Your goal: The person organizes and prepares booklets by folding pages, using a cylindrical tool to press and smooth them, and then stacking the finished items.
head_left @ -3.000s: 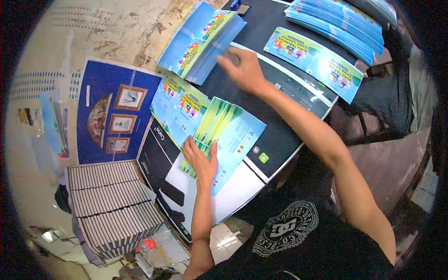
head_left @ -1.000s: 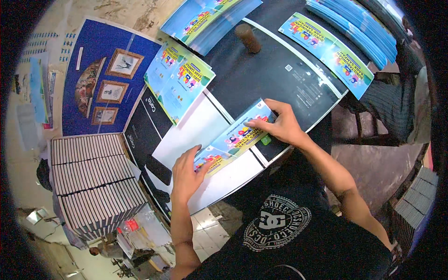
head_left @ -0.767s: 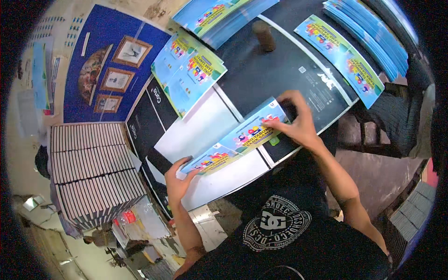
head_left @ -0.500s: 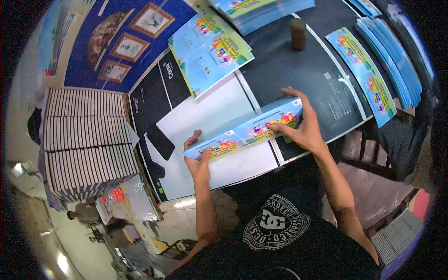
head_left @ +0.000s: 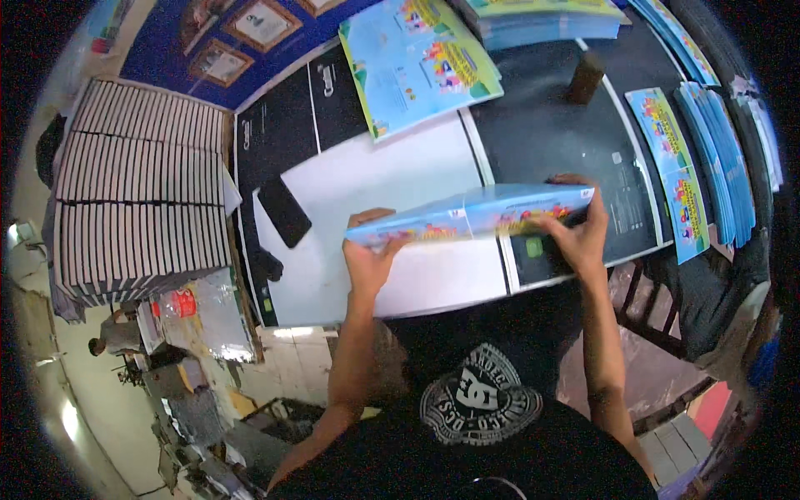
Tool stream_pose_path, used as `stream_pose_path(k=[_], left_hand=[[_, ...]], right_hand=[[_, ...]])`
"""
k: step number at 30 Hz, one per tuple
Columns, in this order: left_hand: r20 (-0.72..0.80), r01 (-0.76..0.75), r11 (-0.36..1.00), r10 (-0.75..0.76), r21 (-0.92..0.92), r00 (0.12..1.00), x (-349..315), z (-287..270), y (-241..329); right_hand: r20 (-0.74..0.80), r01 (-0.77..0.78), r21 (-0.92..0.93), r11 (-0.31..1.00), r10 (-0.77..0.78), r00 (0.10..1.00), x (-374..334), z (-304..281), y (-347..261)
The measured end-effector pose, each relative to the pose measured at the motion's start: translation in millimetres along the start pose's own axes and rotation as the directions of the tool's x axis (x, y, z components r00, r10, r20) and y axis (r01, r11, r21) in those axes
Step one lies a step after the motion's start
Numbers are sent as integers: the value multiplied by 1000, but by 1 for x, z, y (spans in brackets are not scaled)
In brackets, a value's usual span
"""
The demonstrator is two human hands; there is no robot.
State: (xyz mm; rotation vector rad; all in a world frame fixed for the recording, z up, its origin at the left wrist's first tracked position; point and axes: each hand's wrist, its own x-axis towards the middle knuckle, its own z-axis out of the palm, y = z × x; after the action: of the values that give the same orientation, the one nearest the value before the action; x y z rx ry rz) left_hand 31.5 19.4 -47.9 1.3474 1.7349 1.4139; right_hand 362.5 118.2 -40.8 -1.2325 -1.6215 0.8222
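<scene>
Both of my hands hold a light-blue printed sheet or thin stack of sheets with colourful cartoon figures; I cannot tell how many sheets there are. It is raised above a white sheet, tilted so that its long side runs from hand to hand. At its left end my left hand is closed, thumb on the near face. My right hand grips the right end the same way, with fingers behind the upper edge. Slight blur covers the printing. More printed sheets in the same colours lie beyond, at the back.
A black phone lies left on the white sheet. At the far left stand tall stacks of books or blocks. A brown block stands at the back right. Blue printed stacks and a printed strip line the right side.
My view has shifted, so the table's contents sit differently in the picture. The held printed sheets have tilted to a flatter angle and look more level from hand to hand.
</scene>
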Motion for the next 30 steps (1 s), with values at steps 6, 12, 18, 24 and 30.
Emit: stream_pose_path(k=[6, 12, 18, 24, 30], left_hand=[[-30, -171, 979, 175, 108, 984, -9, 0, 23], [17, 82, 988, -85, 133, 996, 6, -1, 27], [215, 284, 958, -288, 51, 933, 66, -29, 66], [202, 228, 660, -117, -716, 972, 79, -29, 75], [277, 400, 728, -291, -557, 916, 41, 1, 61]], right_hand=[[-113, 91, -16, 996, -92, 989, -7, -8, -12], [-55, -95, 67, 993, 99, 994, -3, -9, -14], [250, -466, 382, 798, 396, 883, -18, -28, -48], [153, -454, 531, 716, 446, 882, -70, 12, -66], [457, -102, 235, 967, -17, 889, -112, 54, -77]])
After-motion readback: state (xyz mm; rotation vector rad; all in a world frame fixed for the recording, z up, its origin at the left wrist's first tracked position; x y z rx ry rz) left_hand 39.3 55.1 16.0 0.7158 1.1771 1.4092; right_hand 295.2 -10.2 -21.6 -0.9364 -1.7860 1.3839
